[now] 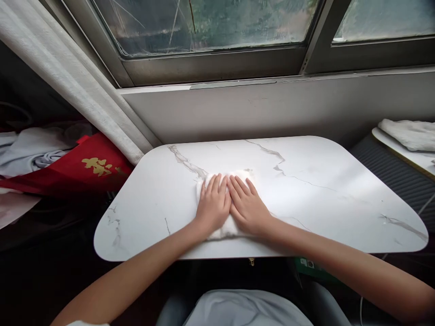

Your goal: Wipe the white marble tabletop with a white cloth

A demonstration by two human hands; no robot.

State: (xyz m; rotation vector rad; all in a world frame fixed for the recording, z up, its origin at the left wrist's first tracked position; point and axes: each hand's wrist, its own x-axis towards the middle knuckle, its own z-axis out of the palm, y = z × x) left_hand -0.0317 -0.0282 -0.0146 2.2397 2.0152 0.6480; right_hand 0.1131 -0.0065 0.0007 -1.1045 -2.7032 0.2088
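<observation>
A white cloth (222, 233) lies flat near the front middle of a white marble-patterned table (326, 194). My left hand (214, 201) rests palm down on the cloth, its fingers stretched out and pointing away from me. Beside it my right hand (249, 203) also lies flat on the cloth, fingers extended and slightly spread. The two hands touch near the index fingers and thumbs. They cover much of the cloth, whose edges show around them.
Behind the table are a wall (244, 108) and a window (217, 27). At left hang a pale curtain (78, 72) and, below it, a red bag (102, 158) with grey fabric. A folded white cloth (408, 133) lies on a surface at right.
</observation>
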